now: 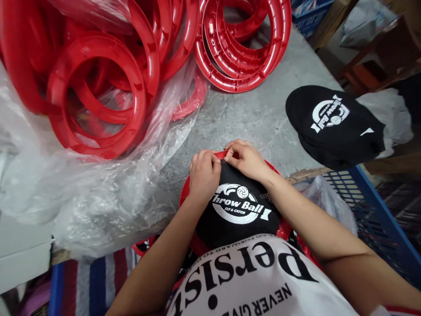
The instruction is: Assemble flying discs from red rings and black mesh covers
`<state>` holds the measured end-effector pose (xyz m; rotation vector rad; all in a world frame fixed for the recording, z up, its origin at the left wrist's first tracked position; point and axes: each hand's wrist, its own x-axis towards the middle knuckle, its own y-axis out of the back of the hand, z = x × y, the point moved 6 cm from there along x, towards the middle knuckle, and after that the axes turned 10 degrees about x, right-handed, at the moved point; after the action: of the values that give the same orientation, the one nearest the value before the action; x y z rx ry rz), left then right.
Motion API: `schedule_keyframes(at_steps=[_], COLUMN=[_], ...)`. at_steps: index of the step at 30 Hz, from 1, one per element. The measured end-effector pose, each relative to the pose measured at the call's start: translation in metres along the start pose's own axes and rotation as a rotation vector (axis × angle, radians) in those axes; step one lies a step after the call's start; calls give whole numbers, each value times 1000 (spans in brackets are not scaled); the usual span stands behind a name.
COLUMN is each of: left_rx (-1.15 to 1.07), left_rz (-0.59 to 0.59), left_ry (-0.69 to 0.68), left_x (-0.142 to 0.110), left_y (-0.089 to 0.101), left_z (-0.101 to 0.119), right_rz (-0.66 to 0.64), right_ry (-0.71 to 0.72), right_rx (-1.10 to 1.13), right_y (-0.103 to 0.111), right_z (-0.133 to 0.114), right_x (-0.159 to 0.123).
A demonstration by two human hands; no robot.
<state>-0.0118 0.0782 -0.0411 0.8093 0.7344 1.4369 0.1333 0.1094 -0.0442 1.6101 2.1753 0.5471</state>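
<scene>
A black mesh cloth (237, 210) printed "Throw Ball" lies stretched over a red plastic ring (184, 195) at the near edge of the grey table. My left hand (204, 173) is closed in a pinch on the cloth's far edge at the ring's rim. My right hand (246, 159) pinches the same edge right beside it, fingertips nearly touching the left hand's. The ring's far rim shows as a thin red arc between the hands; most of the ring is hidden under the cloth and my arms.
Several loose red rings (98, 96) lie piled on clear plastic sheeting (108, 193) at the left and back. A stack of black printed cloths (332, 123) sits at the table's right edge. A blue crate (371, 206) stands lower right. The grey table (259, 114) shows between them.
</scene>
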Motion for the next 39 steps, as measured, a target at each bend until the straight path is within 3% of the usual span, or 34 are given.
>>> schedule_keyframes(at_steps=[12,16,20,23,28,33,39], left_rx=[73,-27,94,112,148,188,30], left_rz=[-46,-82,-44,-46,-23,-27,70], left_ry=[-7,-63,-80,-59,-52,-56,-20], left_x=[2,-3,-15,-19,-13,-5,-1], left_y=[-3,11,28,25,18,12,8], left_z=[0,-5,-7,-8,-2,4,-2], right_rz=[56,-28,-124,-163,-311,-245,-174], right_ry=[-19,21,52,88,164,148,105], right_rx=[-160,-121,-117,-187,-148,-42,12], right_y=[-6,-2,10,15,-5,-10,-5], right_z=[1,7,8,0,-11,-6,-4], right_x=[6,7,9,16,28,28,22])
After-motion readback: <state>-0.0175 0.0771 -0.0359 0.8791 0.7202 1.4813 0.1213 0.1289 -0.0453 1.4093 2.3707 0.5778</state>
